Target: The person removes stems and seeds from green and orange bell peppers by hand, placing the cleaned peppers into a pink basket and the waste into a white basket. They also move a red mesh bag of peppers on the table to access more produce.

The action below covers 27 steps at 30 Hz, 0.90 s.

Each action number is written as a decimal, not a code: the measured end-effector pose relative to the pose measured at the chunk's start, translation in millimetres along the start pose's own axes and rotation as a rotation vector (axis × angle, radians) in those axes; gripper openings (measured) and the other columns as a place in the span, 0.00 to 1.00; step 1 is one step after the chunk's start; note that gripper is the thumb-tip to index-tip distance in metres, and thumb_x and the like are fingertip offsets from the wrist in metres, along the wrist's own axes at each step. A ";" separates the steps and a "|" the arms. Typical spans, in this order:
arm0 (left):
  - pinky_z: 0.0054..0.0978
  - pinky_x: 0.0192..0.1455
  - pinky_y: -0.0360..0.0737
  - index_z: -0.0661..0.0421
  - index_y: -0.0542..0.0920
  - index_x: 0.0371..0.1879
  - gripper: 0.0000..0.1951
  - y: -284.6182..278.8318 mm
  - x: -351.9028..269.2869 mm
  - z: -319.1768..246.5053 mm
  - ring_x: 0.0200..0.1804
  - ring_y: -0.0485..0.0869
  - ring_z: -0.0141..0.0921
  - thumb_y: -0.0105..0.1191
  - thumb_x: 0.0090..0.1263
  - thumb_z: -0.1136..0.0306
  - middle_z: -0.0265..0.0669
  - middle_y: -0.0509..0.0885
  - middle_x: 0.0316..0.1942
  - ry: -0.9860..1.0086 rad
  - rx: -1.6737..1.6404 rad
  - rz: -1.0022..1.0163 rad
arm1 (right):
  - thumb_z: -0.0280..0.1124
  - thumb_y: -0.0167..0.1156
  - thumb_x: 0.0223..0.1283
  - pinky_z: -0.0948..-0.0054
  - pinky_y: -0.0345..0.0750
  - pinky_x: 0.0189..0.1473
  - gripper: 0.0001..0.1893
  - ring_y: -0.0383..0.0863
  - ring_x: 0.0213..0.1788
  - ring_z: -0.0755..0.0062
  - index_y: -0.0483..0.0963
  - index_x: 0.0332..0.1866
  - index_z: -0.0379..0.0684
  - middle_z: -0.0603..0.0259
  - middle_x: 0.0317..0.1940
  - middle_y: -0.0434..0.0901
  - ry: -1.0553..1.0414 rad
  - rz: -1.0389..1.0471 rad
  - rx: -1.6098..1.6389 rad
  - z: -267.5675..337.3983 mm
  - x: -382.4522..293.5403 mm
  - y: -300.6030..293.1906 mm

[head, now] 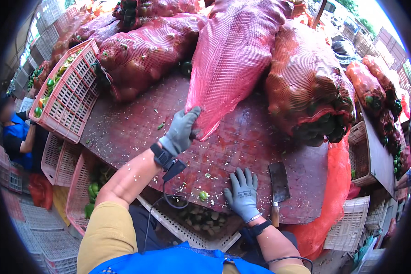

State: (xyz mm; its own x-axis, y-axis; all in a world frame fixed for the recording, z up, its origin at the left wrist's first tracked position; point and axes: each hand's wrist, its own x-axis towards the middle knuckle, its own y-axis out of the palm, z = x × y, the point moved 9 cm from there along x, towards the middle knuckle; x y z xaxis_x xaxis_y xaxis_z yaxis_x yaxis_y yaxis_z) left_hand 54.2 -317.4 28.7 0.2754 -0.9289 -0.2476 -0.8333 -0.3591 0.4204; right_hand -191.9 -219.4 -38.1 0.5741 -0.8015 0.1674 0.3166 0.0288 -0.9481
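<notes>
My left hand (pixel 182 131), in a grey glove, grips the gathered loose end of a pink mesh sack (pixel 226 65). That sack stretches away from me over the far side of the table, its near part slack and flat. My right hand (pixel 243 195), gloved alike, rests palm down on the red tabletop (pixel 205 161) with its fingers spread. Just right of it lies a cleaver (pixel 279 181) with a dark blade and a wooden handle pointing towards me. A small green pepper scrap (pixel 203 196) sits left of my right hand, among scattered pale seeds.
Full mesh sacks lie on both sides, one at left (pixel 144 54) and one at right (pixel 308 82) showing dark green produce. A pink crate (pixel 68 92) of peppers tilts at the table's left edge. Below the near edge stands a white crate (pixel 181 233) of cut pieces. A person (pixel 19 133) is at far left.
</notes>
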 end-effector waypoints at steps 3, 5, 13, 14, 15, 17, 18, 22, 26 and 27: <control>0.19 0.24 0.74 0.50 0.81 0.42 0.10 -58.2 -18.9 55.0 0.26 0.77 0.18 0.56 0.76 0.57 0.23 0.80 0.29 -0.055 0.151 -0.015 | 0.46 0.61 0.57 0.37 0.51 0.72 0.30 0.59 0.71 0.39 0.72 0.63 0.41 0.48 0.68 0.66 -0.024 0.023 0.019 8.6 1.2 2.4; 0.19 0.28 0.73 0.52 0.81 0.43 0.12 -73.4 -20.9 76.7 0.29 0.76 0.17 0.54 0.77 0.57 0.22 0.81 0.32 -0.077 0.204 0.055 | 0.45 0.63 0.56 0.36 0.52 0.71 0.30 0.59 0.71 0.38 0.72 0.62 0.41 0.47 0.67 0.67 -0.040 0.047 0.024 9.6 2.3 0.5; 0.26 0.42 0.83 0.54 0.75 0.60 0.19 -92.0 -51.3 39.2 0.45 0.85 0.25 0.51 0.78 0.56 0.33 0.84 0.51 -0.194 0.155 -0.030 | 0.43 0.66 0.52 0.31 0.46 0.71 0.31 0.56 0.72 0.34 0.72 0.62 0.43 0.48 0.69 0.64 -0.011 0.195 0.104 9.9 2.7 15.6; 0.26 0.43 0.84 0.53 0.71 0.65 0.22 -91.2 -52.8 29.2 0.48 0.85 0.28 0.52 0.77 0.55 0.34 0.82 0.55 -0.221 0.146 -0.051 | 0.43 0.67 0.52 0.31 0.45 0.72 0.31 0.56 0.73 0.34 0.72 0.62 0.43 0.48 0.69 0.64 -0.011 0.209 0.100 12.1 4.2 17.3; 0.27 0.43 0.84 0.52 0.71 0.65 0.22 -93.6 -56.7 22.4 0.49 0.85 0.28 0.52 0.77 0.55 0.33 0.82 0.55 -0.233 0.151 -0.095 | 0.43 0.67 0.52 0.31 0.45 0.72 0.31 0.56 0.73 0.34 0.72 0.62 0.43 0.48 0.69 0.64 -0.004 0.206 0.098 13.8 7.0 17.6; 0.27 0.43 0.85 0.52 0.71 0.65 0.22 -91.9 -65.9 9.3 0.50 0.85 0.29 0.52 0.77 0.55 0.33 0.81 0.56 -0.259 0.166 -0.176 | 0.44 0.67 0.51 0.30 0.44 0.72 0.31 0.56 0.73 0.34 0.73 0.62 0.44 0.49 0.69 0.64 0.018 0.197 0.091 13.9 13.3 20.5; 0.21 0.38 0.80 0.56 0.74 0.61 0.17 -80.2 -70.0 -2.8 0.43 0.82 0.21 0.51 0.78 0.62 0.29 0.82 0.51 -0.276 0.051 -0.265 | 0.45 0.67 0.51 0.31 0.45 0.72 0.31 0.57 0.73 0.34 0.74 0.62 0.45 0.50 0.69 0.65 0.031 0.205 0.079 13.0 13.2 23.6; 0.29 0.47 0.83 0.49 0.72 0.64 0.21 -77.4 -82.1 9.7 0.52 0.82 0.28 0.55 0.76 0.57 0.29 0.81 0.55 -0.331 0.123 -0.187 | 0.46 0.66 0.52 0.31 0.45 0.72 0.30 0.58 0.72 0.37 0.74 0.62 0.48 0.54 0.69 0.66 0.065 0.199 0.045 14.5 14.7 29.6; 0.27 0.47 0.81 0.50 0.74 0.61 0.18 -79.4 -91.5 27.8 0.50 0.81 0.24 0.54 0.76 0.60 0.27 0.81 0.53 -0.351 0.118 -0.212 | 0.47 0.65 0.53 0.32 0.45 0.73 0.31 0.57 0.73 0.38 0.72 0.64 0.48 0.53 0.70 0.65 0.064 0.194 0.027 19.5 12.3 31.4; 0.26 0.47 0.80 0.50 0.75 0.60 0.17 -76.0 -95.2 24.8 0.49 0.80 0.23 0.54 0.76 0.60 0.26 0.81 0.52 -0.343 0.073 -0.184 | 0.47 0.64 0.54 0.32 0.44 0.73 0.32 0.56 0.74 0.37 0.70 0.65 0.48 0.52 0.71 0.64 0.061 0.213 0.014 20.1 12.1 32.0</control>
State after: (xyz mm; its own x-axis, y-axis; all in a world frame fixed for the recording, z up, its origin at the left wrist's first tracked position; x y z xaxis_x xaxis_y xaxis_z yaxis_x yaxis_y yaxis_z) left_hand 79.4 -199.3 -1.4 0.2571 -0.7611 -0.5955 -0.8204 -0.4976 0.2817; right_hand -159.7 -216.2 -61.0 0.5824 -0.8112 -0.0530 0.2042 0.2091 -0.9563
